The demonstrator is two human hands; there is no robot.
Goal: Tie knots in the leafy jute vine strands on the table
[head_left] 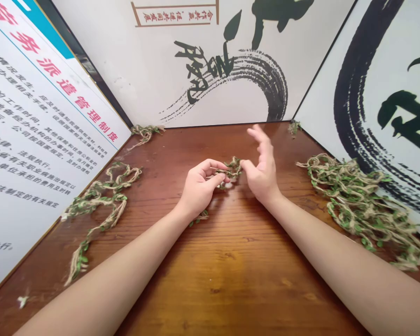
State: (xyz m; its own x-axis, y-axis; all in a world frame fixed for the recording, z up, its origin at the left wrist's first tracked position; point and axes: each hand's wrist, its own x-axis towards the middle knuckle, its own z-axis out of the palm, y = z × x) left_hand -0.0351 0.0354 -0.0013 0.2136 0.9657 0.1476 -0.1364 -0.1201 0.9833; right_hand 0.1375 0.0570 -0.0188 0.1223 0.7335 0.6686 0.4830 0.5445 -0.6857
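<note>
now, left hand: fingers curled, pinching a leafy jute vine;
right hand: fingers spread open, thumb just beside that vine;
vine: held low over the middle of the wooden table;
nearby: heaped vine coils on the right, loose strands on the left

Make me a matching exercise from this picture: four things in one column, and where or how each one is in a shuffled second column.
Things:
1. Left hand
2. Right hand
3. Big heap of leafy twine
4. Loose strand of leafy twine

Places or states:
A. Lying near the left edge of the wooden table
B. Open, fingers apart
C. Pinching a short piece of leafy twine
D. Heaped near the table's right edge

Pairs: 1-C, 2-B, 3-D, 4-A
</note>
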